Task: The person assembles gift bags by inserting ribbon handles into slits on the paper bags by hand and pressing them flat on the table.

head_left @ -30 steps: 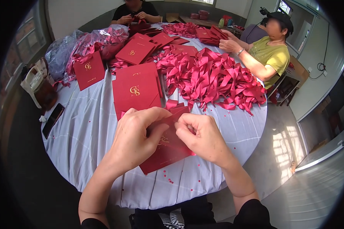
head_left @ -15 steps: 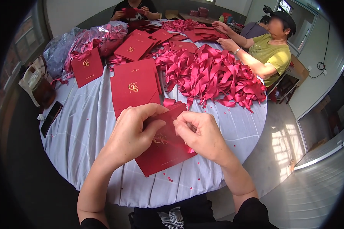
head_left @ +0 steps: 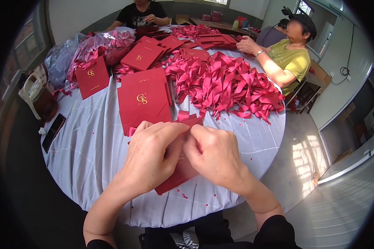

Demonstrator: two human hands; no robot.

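A red paper bag with a gold emblem lies tilted on the cloth in front of me, mostly covered by my hands. My left hand pinches its upper edge, thumb underneath and fingers curled. Right beside it, my right hand is closed at the same edge; a bit of red ribbon shows between its fingers. The fingertips of both hands meet and partly hide what they grip. A loop of pink-red ribbon sticks up just beyond them. Behind lies a stack of red bags.
A big heap of red ribbons lies right of centre. More red bags and a plastic sack are farther back. A phone and a jar sit at left. Two co-workers sit around the round table, one handling red bags.
My right hand has turned and moved left against my left hand, and both now cover more of the bag. The far co-worker has lowered the red piece; the right one's hands have come together.
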